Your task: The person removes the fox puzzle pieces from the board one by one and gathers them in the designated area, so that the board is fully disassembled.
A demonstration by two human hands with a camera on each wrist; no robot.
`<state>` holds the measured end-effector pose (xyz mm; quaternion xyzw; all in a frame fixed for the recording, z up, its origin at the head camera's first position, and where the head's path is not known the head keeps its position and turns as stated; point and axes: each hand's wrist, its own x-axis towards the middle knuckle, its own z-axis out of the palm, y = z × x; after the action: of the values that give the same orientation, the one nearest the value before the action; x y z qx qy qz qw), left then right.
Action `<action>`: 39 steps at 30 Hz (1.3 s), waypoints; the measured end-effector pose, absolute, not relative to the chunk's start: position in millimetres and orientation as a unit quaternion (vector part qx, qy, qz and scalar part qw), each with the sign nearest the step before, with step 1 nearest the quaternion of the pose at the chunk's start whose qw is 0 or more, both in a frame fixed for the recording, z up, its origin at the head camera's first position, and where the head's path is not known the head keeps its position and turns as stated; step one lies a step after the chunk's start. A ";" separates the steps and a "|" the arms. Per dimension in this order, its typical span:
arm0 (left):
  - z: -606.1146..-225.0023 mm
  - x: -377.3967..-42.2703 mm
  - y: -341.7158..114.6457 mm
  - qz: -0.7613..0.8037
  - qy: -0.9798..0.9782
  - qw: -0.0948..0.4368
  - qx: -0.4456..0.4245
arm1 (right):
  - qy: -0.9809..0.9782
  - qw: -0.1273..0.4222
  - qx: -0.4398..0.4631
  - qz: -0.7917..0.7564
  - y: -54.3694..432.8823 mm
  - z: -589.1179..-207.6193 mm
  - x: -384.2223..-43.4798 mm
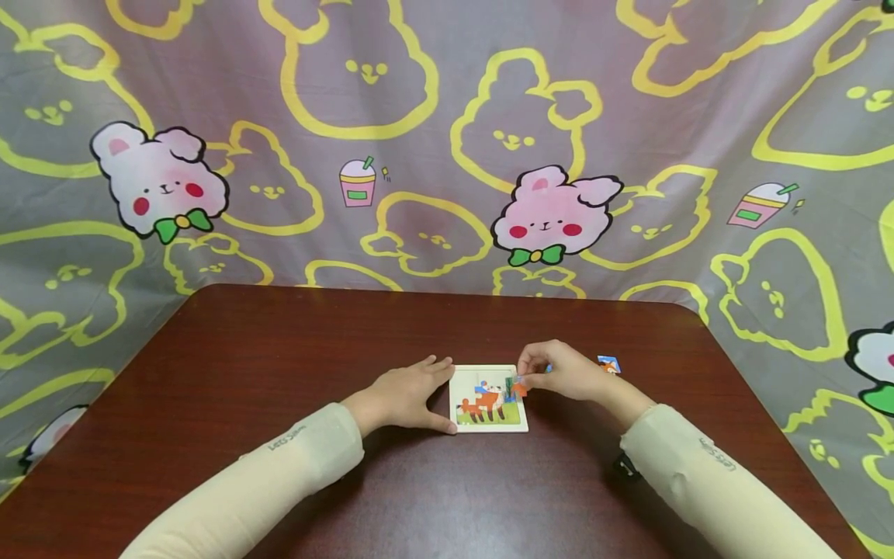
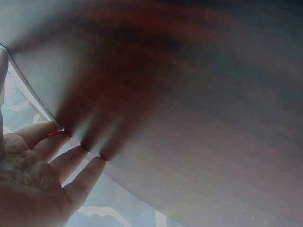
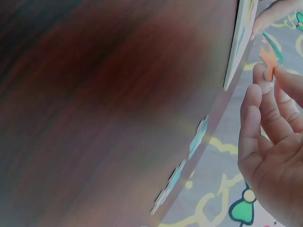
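A square jigsaw tray (image 1: 492, 428) with a pale rim lies on the table, holding a partly assembled picture of an orange animal on green ground. Spread along the tray's left edge is my left hand (image 1: 405, 394), its thumb at the near corner and fingers by the far corner. My right hand (image 1: 564, 373) pinches an orange jigsaw piece (image 3: 268, 60) between thumb and fingertips, over the tray's right edge. Its other fingers curl loosely in the right wrist view. The left wrist view shows the left fingers (image 2: 78, 156) extended.
Loose jigsaw pieces (image 3: 199, 137) lie on the table to the right; one blue and orange piece (image 1: 609, 363) shows beyond the right wrist. The dark brown table (image 1: 244, 349) ends at a patterned curtain (image 1: 419, 155) behind and at both sides.
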<state>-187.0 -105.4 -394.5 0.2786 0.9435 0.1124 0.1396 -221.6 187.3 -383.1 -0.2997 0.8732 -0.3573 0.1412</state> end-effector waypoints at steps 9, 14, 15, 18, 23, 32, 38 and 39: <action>-395.2 -187.3 -104.6 0.113 0.943 0.142 0.278 | 0.877 0.121 -0.261 -0.386 211.2 -380.8 -221.7; -395.1 -187.0 -104.7 0.112 0.944 0.141 0.277 | 0.886 0.108 -0.232 -0.386 219.7 -379.3 -220.7; -395.2 -186.9 -104.8 0.112 0.944 0.140 0.278 | 0.888 0.109 -0.228 -0.385 221.0 -379.1 -220.3; -395.0 -187.0 -105.0 0.110 0.943 0.137 0.281 | 0.888 0.115 -0.219 -0.387 224.7 -379.8 -219.5; -394.1 -187.2 -105.0 0.111 0.943 0.137 0.284 | 0.885 0.127 -0.214 -0.392 229.2 -380.5 -217.3; -394.1 -187.3 -104.9 0.116 0.942 0.141 0.282 | 0.887 0.153 -0.198 -0.388 233.0 -383.1 -214.6; -394.4 -186.9 -104.9 0.114 0.943 0.141 0.280 | 0.895 0.146 -0.215 -0.363 234.2 -386.0 -214.3; -394.4 -186.8 -104.8 0.114 0.943 0.141 0.280 | 0.897 0.145 -0.217 -0.357 234.2 -386.5 -214.2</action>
<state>-186.8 -104.8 -394.4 0.2801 0.9427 0.1141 0.1407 -214.2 234.2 -386.5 -0.2169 0.8968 -0.3570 0.1454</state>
